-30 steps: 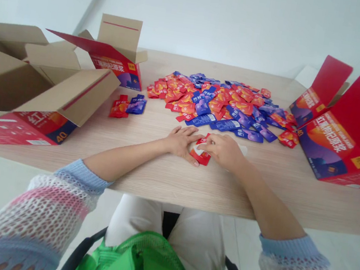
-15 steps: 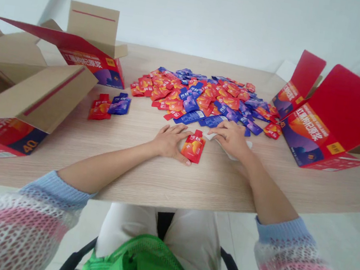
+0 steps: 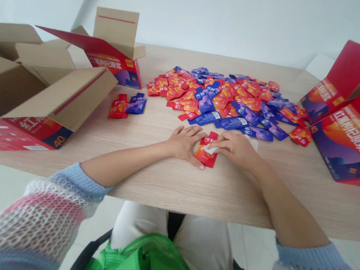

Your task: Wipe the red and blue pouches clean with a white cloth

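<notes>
A red pouch [image 3: 209,158] lies flat on the table between my two hands. My left hand [image 3: 185,145] rests on the tabletop with its fingers spread, thumb and forefinger touching the pouch's left side. A white tissue or cloth [image 3: 210,149] is pinched in the fingers of my right hand [image 3: 237,149] and pressed on the pouch's face; more white material shows behind that hand. Just beyond the hands is a heap of red and blue pouches [image 3: 227,99]. One red pouch [image 3: 119,107] and one blue pouch [image 3: 136,104] lie side by side to the left.
Open cartons stand at the left, one near [image 3: 31,131] and one farther back [image 3: 116,66], with flaps spread. Two more red cartons are at the right, a near one [image 3: 351,142] and a far one [image 3: 324,98]. The table's front edge [image 3: 189,211] is close to my lap.
My right hand has moved left, bringing the white material onto the red pouch. My left hand still lies spread beside it. The whole view has shifted.
</notes>
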A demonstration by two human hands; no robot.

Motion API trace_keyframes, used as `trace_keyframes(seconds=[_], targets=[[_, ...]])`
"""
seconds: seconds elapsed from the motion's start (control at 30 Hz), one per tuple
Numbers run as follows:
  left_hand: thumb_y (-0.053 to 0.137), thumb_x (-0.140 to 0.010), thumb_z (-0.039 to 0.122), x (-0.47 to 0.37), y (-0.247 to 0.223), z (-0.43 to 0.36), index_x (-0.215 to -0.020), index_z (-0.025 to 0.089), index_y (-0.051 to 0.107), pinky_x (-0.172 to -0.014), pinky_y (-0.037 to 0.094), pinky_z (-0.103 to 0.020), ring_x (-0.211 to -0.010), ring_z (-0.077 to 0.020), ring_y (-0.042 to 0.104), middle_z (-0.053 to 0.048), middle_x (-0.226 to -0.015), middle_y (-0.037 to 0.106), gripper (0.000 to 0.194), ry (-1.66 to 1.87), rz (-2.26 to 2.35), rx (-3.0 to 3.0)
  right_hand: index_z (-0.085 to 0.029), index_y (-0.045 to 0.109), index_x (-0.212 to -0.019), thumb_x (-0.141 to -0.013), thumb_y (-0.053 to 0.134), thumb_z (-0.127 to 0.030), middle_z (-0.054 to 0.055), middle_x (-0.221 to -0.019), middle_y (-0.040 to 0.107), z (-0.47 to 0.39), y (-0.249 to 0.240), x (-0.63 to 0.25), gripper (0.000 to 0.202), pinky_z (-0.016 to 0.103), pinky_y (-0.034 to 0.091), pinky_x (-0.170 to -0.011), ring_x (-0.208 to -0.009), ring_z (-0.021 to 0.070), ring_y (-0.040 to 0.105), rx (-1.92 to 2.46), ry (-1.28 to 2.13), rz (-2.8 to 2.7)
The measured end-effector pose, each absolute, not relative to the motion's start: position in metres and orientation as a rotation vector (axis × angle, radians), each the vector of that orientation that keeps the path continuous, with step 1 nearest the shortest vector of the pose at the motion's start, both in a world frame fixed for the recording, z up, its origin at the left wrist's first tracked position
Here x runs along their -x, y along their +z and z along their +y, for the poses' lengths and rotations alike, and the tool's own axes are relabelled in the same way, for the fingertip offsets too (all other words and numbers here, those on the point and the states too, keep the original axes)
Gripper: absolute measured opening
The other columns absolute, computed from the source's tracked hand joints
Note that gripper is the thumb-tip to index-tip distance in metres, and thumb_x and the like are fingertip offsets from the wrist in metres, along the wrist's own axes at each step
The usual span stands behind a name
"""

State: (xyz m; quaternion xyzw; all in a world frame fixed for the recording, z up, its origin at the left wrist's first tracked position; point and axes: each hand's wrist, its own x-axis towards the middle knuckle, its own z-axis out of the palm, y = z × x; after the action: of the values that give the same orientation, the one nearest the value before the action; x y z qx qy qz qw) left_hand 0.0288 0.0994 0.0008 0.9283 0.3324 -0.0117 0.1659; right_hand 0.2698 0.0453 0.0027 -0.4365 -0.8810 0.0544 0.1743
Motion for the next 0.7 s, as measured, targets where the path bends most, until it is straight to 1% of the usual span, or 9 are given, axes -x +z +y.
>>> trace_keyframes(seconds=[0.17,0.23,0.33,0.43,0.5,0.6,0.7], targets=[[0.063,-0.061,0.081,-0.029,0.000,0.100,-0.153,0.031,0.025,-0.118,0.004,-0.057,-0.150,-0.0324,0.009,-0.006,-0.164,0.012,0.111,-0.013,0.950,-2.643,-0.030,0.074,-0.112,-0.094,0.053,-0.033,0.007,-0.097,0.064,0.054,-0.006,-0.292,0.028,0.033,0.038,-0.073,-0.087,0.0209,0.057,1.561,-0.093,-2.349],[0.064,-0.061,0.080,-0.029,-0.001,0.101,-0.153,0.032,0.025,-0.118,0.004,-0.056,-0.150,-0.0324,0.010,-0.006,-0.164,0.014,0.111,-0.002,0.956,-2.642,-0.030,0.075,-0.111,-0.094,0.052,-0.032,0.008,-0.097,0.063,0.056,-0.006,-0.300,0.028,0.033,0.039,-0.074,-0.087,0.0213,0.057,1.579,-0.116,-2.289],[0.065,-0.061,0.079,-0.028,-0.001,0.101,-0.153,0.033,0.025,-0.118,0.004,-0.056,-0.150,-0.0315,0.010,-0.007,-0.164,0.015,0.110,-0.005,0.957,-2.639,-0.028,0.075,-0.111,-0.095,0.050,-0.035,0.008,-0.098,0.062,0.052,0.001,-0.301,0.030,0.034,0.043,-0.078,-0.088,0.0206,0.058,1.376,0.058,-2.238],[0.064,-0.061,0.079,-0.027,-0.001,0.099,-0.152,0.034,0.025,-0.119,0.005,-0.055,-0.150,-0.0303,0.010,-0.005,-0.163,0.015,0.109,-0.008,0.951,-2.645,-0.030,0.074,-0.111,-0.095,0.051,-0.042,0.007,-0.100,0.064,0.041,0.012,-0.284,0.031,0.036,0.046,-0.082,-0.091,0.0207,0.059,1.117,0.340,-2.215],[0.064,-0.062,0.078,-0.027,-0.001,0.099,-0.152,0.034,0.024,-0.119,0.005,-0.055,-0.150,-0.0297,0.010,-0.004,-0.163,0.015,0.108,-0.014,0.956,-2.652,-0.030,0.075,-0.110,-0.094,0.053,-0.044,0.006,-0.099,0.065,0.033,0.017,-0.268,0.030,0.035,0.047,-0.081,-0.091,0.0200,0.060,1.000,0.541,-2.249],[0.066,-0.061,0.076,-0.028,-0.003,0.099,-0.152,0.034,0.025,-0.119,0.006,-0.054,-0.150,-0.0295,0.011,-0.003,-0.164,0.014,0.109,-0.038,0.973,-2.658,-0.028,0.076,-0.108,-0.093,0.055,-0.042,0.005,-0.096,0.065,0.027,0.015,-0.249,0.029,0.033,0.046,-0.080,-0.088,0.0181,0.060,0.919,0.786,-2.348],[0.066,-0.060,0.077,-0.029,-0.002,0.101,-0.153,0.032,0.025,-0.120,0.004,-0.053,-0.150,-0.0295,0.010,-0.004,-0.164,0.012,0.110,-0.046,0.970,-2.647,-0.028,0.076,-0.108,-0.092,0.058,-0.037,0.004,-0.094,0.064,0.029,0.009,-0.246,0.025,0.032,0.045,-0.079,-0.087,0.0181,0.060,0.983,0.798,-2.379]])
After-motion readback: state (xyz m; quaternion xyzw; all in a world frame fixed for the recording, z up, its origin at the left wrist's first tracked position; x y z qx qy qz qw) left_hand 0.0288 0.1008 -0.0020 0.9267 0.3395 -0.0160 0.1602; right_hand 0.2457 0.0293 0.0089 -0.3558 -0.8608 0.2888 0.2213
